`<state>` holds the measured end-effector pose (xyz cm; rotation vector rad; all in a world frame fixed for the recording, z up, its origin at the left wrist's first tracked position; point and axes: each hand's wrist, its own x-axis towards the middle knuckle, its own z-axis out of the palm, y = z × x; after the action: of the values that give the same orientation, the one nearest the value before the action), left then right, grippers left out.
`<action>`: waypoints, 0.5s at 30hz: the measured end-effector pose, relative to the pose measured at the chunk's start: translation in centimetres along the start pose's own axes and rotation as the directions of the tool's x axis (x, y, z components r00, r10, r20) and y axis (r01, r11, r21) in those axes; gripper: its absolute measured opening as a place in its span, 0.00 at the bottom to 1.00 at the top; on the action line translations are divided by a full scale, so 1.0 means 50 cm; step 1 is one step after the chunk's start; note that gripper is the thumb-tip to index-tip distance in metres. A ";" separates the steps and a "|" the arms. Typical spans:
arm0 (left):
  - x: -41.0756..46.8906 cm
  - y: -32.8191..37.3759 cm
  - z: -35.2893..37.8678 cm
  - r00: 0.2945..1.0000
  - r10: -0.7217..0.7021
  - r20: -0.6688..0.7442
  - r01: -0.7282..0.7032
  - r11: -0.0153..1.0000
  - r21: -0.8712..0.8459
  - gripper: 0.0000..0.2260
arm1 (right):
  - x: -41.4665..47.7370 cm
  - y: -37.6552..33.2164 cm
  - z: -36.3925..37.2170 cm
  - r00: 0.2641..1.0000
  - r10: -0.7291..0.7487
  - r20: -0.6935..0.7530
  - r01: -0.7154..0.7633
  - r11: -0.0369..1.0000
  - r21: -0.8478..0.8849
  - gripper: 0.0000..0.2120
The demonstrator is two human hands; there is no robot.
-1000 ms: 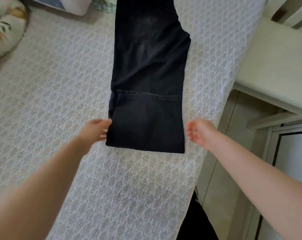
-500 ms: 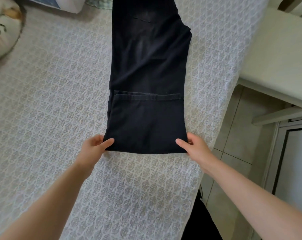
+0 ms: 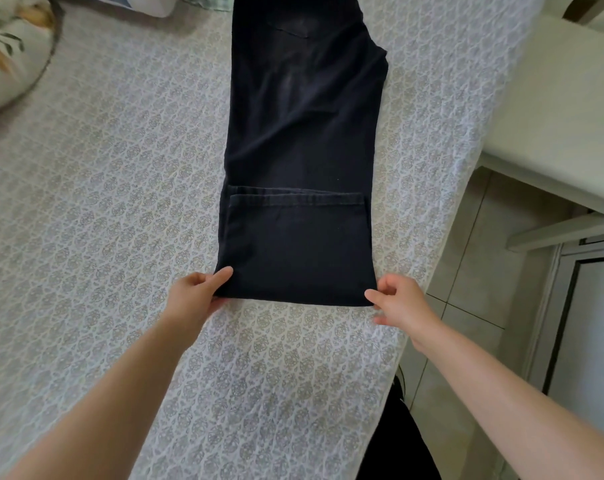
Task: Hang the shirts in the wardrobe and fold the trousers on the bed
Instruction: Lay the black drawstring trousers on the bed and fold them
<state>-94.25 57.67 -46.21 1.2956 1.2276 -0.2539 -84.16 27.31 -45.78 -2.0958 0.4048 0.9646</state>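
Note:
Black trousers (image 3: 300, 140) lie lengthwise on the bed (image 3: 103, 202), which has a grey-and-white patterned cover. Their leg ends are folded back over the upper part, so the hems form a band across the middle. My left hand (image 3: 198, 294) pinches the near left corner of the fold, thumb on top and fingers tucked under. At the near right corner my right hand (image 3: 399, 299) pinches the fabric the same way. The waist end runs out of the top of the frame.
A floral cushion (image 3: 9, 53) lies at the far left of the bed. White bedding (image 3: 155, 3) sits at the far edge. The bed's right edge drops to a tiled floor (image 3: 466, 271), with a pale bench (image 3: 563, 109) and a white cabinet (image 3: 591, 323) beyond.
Both hands came in from beside the folded trousers to its near corners and took hold of them. The trousers stayed in place on the bed.

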 end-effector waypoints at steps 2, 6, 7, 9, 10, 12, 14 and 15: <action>-0.005 0.007 0.001 1.000 0.000 -0.002 0.000 0.999 -0.046 0.11 | -0.013 0.008 0.006 0.999 0.033 -0.002 -0.033 0.998 0.046 0.09; -0.009 -0.009 0.004 0.989 0.106 -0.102 -0.097 0.991 0.094 0.13 | -0.027 0.004 0.010 0.974 0.158 0.164 -0.216 0.868 0.447 0.07; -0.009 -0.015 0.005 0.985 0.130 -0.112 -0.117 0.987 0.113 0.13 | -0.028 0.002 0.010 0.971 0.149 0.189 -0.227 0.827 0.514 0.05; -0.010 -0.022 0.008 0.985 0.145 -0.098 -0.135 0.986 0.102 0.13 | -0.029 0.006 0.008 0.980 0.125 0.152 -0.187 0.828 0.528 0.08; -0.013 -0.025 0.009 0.987 0.141 -0.082 -0.134 0.988 0.077 0.13 | -0.031 0.012 0.008 0.987 0.110 0.117 -0.154 0.851 0.503 0.10; -0.029 -0.035 0.013 0.990 0.134 -0.048 -0.132 0.990 0.049 0.13 | -0.035 0.032 0.003 0.994 0.090 0.056 -0.106 0.891 0.441 0.10; -0.054 -0.053 0.019 0.990 0.137 -0.026 -0.133 0.985 0.111 0.13 | -0.050 0.054 -0.014 0.996 0.077 0.045 -0.088 0.908 0.409 0.08; -0.069 -0.064 0.021 0.990 0.138 -0.014 -0.134 0.979 0.154 0.13 | -0.060 0.064 -0.025 0.998 0.048 0.045 -0.062 0.922 0.382 0.08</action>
<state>-97.42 54.13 -45.58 1.5125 1.1523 -0.2371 -87.31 24.19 -44.71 -1.7168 0.5876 0.8724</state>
